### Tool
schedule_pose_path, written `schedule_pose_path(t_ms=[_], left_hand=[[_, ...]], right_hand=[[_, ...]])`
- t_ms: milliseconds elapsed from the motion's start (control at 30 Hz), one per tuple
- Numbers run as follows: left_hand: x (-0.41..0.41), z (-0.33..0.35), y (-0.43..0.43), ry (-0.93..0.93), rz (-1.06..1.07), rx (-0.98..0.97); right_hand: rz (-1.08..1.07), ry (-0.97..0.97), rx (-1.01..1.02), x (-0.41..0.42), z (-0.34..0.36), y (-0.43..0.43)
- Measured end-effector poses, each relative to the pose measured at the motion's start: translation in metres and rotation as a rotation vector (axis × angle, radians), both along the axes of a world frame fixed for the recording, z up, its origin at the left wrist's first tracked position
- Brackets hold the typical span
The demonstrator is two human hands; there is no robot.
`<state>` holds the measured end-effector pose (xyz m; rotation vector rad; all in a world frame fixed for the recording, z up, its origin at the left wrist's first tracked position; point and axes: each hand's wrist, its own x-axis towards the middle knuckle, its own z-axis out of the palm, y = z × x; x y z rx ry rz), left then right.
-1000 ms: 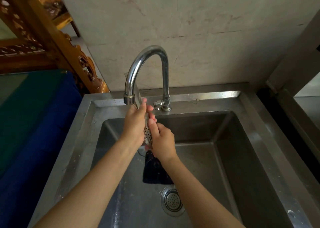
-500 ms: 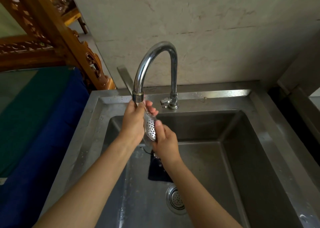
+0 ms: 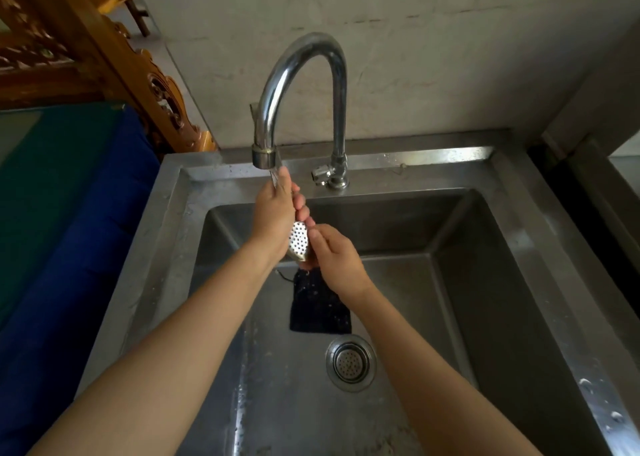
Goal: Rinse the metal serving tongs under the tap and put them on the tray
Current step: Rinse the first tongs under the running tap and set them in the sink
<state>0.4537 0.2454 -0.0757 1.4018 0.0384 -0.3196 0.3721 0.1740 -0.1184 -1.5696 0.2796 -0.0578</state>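
The metal serving tongs [image 3: 299, 241] show a perforated spoon-shaped end between my two hands, directly below the spout of the curved chrome tap [image 3: 298, 85]. My left hand [image 3: 275, 213] wraps the upper part of the tongs, its fingers close under the spout, where a thin stream of water runs. My right hand [image 3: 334, 251] holds the lower perforated end from the right. Most of the tongs' length is hidden by my hands. No tray is in view.
The steel sink [image 3: 485, 282] has a round drain strainer [image 3: 350, 363] near the front. A dark cloth [image 3: 318, 303] lies on the basin floor under my hands. A blue and green covered surface [image 3: 69, 213] lies left, carved wooden furniture [image 3: 104, 50] behind it.
The view shifted slightly. My hands turned the tongs, so more of the perforated end now faces up, and my left hand sits closer under the spout.
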Motion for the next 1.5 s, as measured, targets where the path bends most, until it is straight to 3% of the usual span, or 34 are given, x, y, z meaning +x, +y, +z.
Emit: schedule_pose_path(t_ms=[100,233,300,400,500,633,733,867,1100,1500], left_hand=[[0.000,-0.011,0.003,-0.066,-0.068,0.161],[-0.004,-0.035,0.011,-0.214,-0.191,0.404],[-0.014,-0.056,0.017,-0.271,-0.231,0.514],[-0.042,-0.101,0.037,-0.432,-0.293,0.832],[-0.080,-0.153,0.061,-0.558,-0.518,1.090],[-0.133,-0.206,0.082,-0.547,-0.899,1.191],[-0.165,-0.226,0.094,-0.455,-1.019,1.191],[-0.195,-0.239,0.099,-0.471,-1.135,1.306],[-0.231,-0.257,0.103,-0.516,-1.141,1.340],[-0.243,-0.263,0.085,-0.356,-1.247,1.474]], right_hand=[[0.139,0.118,-0.274,-0.012,-0.018,-0.015],[0.268,0.455,-0.671,-0.041,-0.050,-0.038],[0.283,0.626,-0.729,-0.062,-0.065,-0.049],[0.268,0.750,-0.751,-0.094,-0.082,-0.061],[0.277,0.836,-0.756,-0.123,-0.093,-0.066],[0.320,0.915,-0.781,-0.164,-0.108,-0.062],[0.354,1.007,-0.765,-0.192,-0.120,-0.056],[0.413,1.049,-0.769,-0.216,-0.136,-0.051],[0.483,1.002,-0.835,-0.221,-0.147,-0.046],[0.566,0.948,-0.924,-0.224,-0.140,-0.050]])
